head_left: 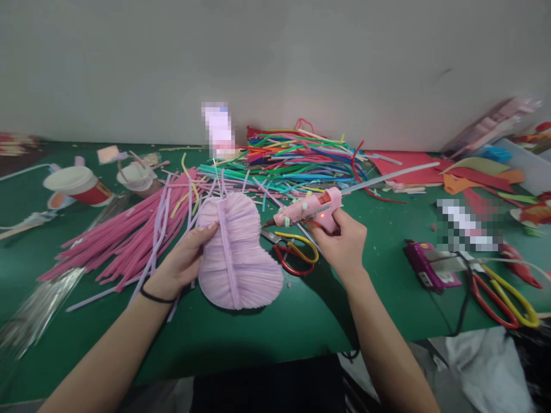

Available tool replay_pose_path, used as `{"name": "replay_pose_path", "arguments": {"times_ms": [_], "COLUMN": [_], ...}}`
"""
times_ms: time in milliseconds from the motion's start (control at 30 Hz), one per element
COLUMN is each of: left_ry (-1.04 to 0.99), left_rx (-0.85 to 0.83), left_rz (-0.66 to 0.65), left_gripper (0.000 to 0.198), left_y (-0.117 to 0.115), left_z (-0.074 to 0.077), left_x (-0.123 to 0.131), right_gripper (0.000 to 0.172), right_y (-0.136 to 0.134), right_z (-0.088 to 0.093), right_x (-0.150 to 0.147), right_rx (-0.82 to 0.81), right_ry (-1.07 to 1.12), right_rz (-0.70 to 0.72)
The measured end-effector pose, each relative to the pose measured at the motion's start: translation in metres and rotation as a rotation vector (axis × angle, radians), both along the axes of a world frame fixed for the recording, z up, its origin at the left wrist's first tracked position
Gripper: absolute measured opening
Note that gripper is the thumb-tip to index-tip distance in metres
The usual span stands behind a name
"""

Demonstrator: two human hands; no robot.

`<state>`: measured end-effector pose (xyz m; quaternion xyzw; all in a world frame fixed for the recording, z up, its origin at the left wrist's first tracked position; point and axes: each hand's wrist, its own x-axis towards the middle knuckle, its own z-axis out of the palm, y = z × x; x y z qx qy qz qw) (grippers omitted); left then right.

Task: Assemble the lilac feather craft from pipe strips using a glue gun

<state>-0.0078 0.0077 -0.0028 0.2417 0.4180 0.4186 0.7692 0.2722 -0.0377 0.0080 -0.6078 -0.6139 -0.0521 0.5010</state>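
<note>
Clutching pink glue gun (307,207) w/ R grip (342,241); L grip (181,264) pinches fuzzy lilac leaf (241,258).

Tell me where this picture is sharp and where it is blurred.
Head view: sharp at the centre, on the pink fringed piece and glue gun; smeared toward the left edge, around the paper cup, and at the far right; light even, shadows soft on the green table.

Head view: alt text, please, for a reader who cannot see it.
The left hand holds a lilac pipe-cleaner piece on a green table while the right hand grips a pink glue gun, nozzle toward it. Scissors lie between the hands.
</note>
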Motion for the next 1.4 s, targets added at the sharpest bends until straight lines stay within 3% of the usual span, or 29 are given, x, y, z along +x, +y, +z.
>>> {"name": "replay_pose_path", "arguments": {"times_ms": [800, 1400], "left_ry": [-0.008, -0.037], "left_rx": [0.031, 0.031], "left_rz": [-0.083, -0.123], "left_gripper": [0.019, 0.030], "left_y": [0.0015, -0.0010], "left_z": [-0.0080, -0.0076], "left_x": [-0.0019, 0.0001], "right_gripper": [0.019, 0.032], "right_y": [-0.0015, -0.0018], "right_z": [0.0032, 0.0055], "right_x": [-0.0021, -0.0043], "right_rx": [0.034, 0.004], "right_ry": [0.045, 0.119], "right_rz": [-0.021, -0.074]}}
